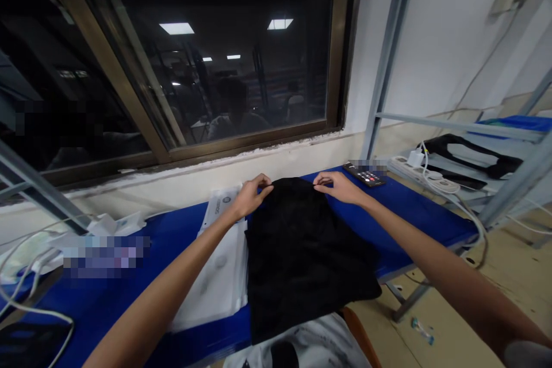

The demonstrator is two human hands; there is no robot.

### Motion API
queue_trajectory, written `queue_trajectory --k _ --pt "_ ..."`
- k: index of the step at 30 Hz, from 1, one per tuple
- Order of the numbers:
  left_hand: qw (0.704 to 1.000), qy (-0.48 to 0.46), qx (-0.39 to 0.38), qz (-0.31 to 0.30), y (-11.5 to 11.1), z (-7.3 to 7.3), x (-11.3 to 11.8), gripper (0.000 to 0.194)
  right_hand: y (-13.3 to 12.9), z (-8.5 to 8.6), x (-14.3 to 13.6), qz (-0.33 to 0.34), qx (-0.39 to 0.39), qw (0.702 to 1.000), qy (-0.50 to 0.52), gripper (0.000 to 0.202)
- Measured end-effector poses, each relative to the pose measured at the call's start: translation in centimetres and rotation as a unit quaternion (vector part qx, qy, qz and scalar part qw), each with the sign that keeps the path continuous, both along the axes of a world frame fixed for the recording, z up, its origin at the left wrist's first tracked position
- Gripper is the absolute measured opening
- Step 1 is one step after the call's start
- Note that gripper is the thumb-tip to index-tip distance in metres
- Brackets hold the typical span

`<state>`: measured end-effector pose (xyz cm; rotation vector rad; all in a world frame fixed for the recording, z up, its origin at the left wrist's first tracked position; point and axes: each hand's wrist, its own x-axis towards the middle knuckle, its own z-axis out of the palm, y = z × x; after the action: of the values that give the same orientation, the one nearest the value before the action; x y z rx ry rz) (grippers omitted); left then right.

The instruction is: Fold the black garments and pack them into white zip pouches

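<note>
A black piece of cloth (302, 253), which looks like a garment, lies spread over the blue table top (414, 230), its near edge hanging over the table's front toward my lap. My left hand (252, 195) pinches the far left corner of the cloth between thumb and fingers. At the far right corner, my right hand (338, 187) pinches the cloth the same way. Between the two hands the far edge bows slightly toward the window. White plastic bags (215, 270) lie to the left, partly covered by the cloth.
A phone (364, 174) lies beyond my right hand, near a power strip (425, 175) with white cables. Another power strip (116, 224) and cables are at the left. Metal frame posts (388, 57) rise on the right, and a dark window (241, 52) is behind the table.
</note>
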<state>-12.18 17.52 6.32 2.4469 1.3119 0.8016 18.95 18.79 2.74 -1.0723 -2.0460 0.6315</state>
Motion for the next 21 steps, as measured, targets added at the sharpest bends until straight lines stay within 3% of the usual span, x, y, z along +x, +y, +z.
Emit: queue_trajectory --k 3,5,8,11,13,15,18,21 --pt "0.995 0.011 -0.025 -0.093 -5.5 0.8 -0.7 0.017 -4.4 1.0 1.6 0.067 0.019 0.997 -0.024 0.028" --pt "0.986 0.066 -0.042 -0.145 -9.0 1.2 -1.0 0.016 -7.2 1.8 2.7 0.107 0.003 0.992 -0.072 0.027" --pt "0.965 0.147 -0.079 -0.204 -11.8 1.5 -0.6 0.021 -9.7 3.0 3.6 0.185 -0.057 0.972 -0.134 0.025" --pt "0.973 0.125 -0.065 -0.182 -10.7 0.7 0.4 0.023 -9.5 3.6 3.5 0.174 -0.056 0.975 -0.128 0.026" --pt "0.987 0.095 -0.034 -0.122 -8.5 -0.4 1.1 0.018 -8.1 3.2 2.8 0.122 -0.017 0.986 -0.111 0.026" --pt "0.988 0.114 -0.04 -0.094 -6.2 -1.6 1.5 0.013 -6.3 2.3 1.6 0.112 -0.003 0.986 -0.121 0.024" --pt "0.971 0.181 -0.1 -0.122 -4.3 -2.7 1.5 0.027 -4.2 0.8 -0.3 0.155 -0.013 0.966 -0.208 0.034" --pt "0.964 0.16 -0.145 -0.156 -4.2 -2.2 1.0 0.024 -3.4 0.5 -1.3 0.176 0.017 0.939 -0.296 0.031"
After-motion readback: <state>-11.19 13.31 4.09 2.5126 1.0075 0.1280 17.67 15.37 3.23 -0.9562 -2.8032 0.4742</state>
